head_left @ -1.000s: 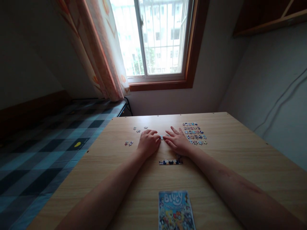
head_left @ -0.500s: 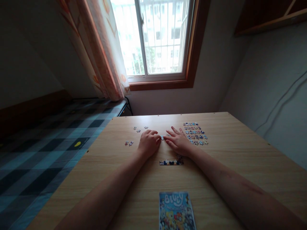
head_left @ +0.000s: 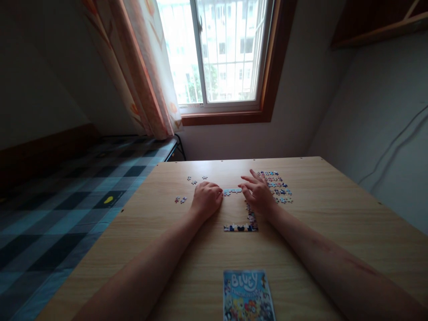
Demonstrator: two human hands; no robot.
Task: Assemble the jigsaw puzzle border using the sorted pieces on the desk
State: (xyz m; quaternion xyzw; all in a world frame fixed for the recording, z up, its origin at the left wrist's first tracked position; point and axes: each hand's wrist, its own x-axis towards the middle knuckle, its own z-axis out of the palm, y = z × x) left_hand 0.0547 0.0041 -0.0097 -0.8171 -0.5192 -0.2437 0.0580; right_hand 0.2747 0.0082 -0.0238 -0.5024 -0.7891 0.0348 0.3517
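currently left hand [head_left: 206, 199] is curled at the left end of the puzzle strip [head_left: 232, 191] on the table [head_left: 334, 214], grip can't tell. right hand [head_left: 259, 193] open, fingertips at its right end. bluey box [head_left: 248, 295] lies flat, contents hidden.

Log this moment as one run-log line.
left hand: curled at short strip of joined puzzle pieces | right hand: at its other end | surface: light wooden table

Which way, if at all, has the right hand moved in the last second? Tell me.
Yes. The right hand has slid right, away from the left hand, onto the left edge of the sorted pieces.
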